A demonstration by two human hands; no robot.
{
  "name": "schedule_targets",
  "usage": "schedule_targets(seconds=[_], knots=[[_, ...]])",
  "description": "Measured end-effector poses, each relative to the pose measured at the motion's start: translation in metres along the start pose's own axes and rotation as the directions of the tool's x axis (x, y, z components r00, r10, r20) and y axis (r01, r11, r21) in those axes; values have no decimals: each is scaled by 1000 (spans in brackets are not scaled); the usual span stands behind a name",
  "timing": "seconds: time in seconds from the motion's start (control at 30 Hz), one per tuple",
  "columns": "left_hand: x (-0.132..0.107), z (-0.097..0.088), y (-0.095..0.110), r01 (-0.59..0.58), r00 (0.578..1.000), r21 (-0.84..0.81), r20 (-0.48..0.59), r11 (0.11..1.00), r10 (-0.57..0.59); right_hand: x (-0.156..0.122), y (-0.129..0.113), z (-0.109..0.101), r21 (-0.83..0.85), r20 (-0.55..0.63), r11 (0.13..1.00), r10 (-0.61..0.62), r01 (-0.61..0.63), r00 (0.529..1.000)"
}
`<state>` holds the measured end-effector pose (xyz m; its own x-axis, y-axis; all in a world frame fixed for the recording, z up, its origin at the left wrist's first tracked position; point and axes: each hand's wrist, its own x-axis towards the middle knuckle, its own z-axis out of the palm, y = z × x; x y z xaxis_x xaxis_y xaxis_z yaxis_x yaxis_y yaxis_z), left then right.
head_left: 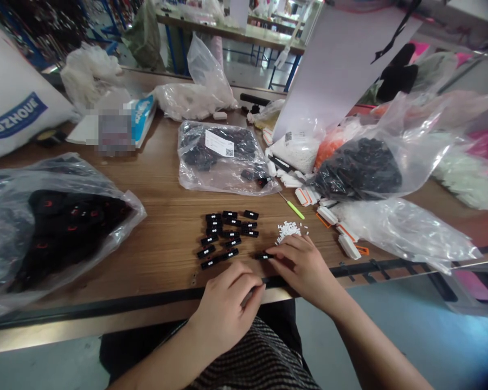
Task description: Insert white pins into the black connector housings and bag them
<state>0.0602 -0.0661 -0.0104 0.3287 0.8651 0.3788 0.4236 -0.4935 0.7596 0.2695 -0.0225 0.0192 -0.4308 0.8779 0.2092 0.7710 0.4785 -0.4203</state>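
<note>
At the table's front edge, my right hand (pixel 303 265) has its thumb and fingertips closed on the near end of a small black plastic block (pixel 263 255) with two white dots on its top. My left hand (pixel 231 300) is just left of it, fingers curled toward the thumb; whether anything is inside cannot be made out. Several similar black blocks (pixel 230 234) lie in loose rows beyond my left hand, each showing a pair of white dots. Just past my right hand is a pile of tiny white pieces (pixel 288 230), partly hidden by the fingers.
A green-handled screwdriver (pixel 296 209) lies behind the white pile. A clear bag of black parts (pixel 223 157) lies at mid-table, another bag (pixel 65 227) at left. White and orange cases (pixel 348 246) and a bag of dark parts (pixel 361 170) crowd the right.
</note>
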Motion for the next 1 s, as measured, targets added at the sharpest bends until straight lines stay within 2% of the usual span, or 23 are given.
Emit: schedule_targets(seconds=[0.2,0.3,0.4,0.5,0.57,0.7,0.83,1.0], knots=[[0,-1,0,-4,997,70,82,998,-2,23,-19,17,-96,-51,995,5,-10,999],[2,0,0,-6,996,68,94,998,0,29,-19,9,-46,-63,998,35,-38,997],[1,2,-1,-13,996,54,85,998,9,50,-4,-12,-20,-83,995,97,-99,992],[-1,5,-3,1,998,50,58,999,-4,92,25,-29,-161,-100,959,221,-235,970],[-1,5,-3,14,999,47,44,999,-16,123,45,-32,-244,-154,920,276,-307,949],[0,5,-4,38,998,52,54,998,-41,165,71,-20,-272,-88,921,265,-279,960],[0,5,-4,54,997,62,60,997,-58,171,80,-11,-246,-31,932,267,-266,963],[1,6,-5,51,996,65,65,997,-55,166,91,-13,-188,27,950,257,-248,966]])
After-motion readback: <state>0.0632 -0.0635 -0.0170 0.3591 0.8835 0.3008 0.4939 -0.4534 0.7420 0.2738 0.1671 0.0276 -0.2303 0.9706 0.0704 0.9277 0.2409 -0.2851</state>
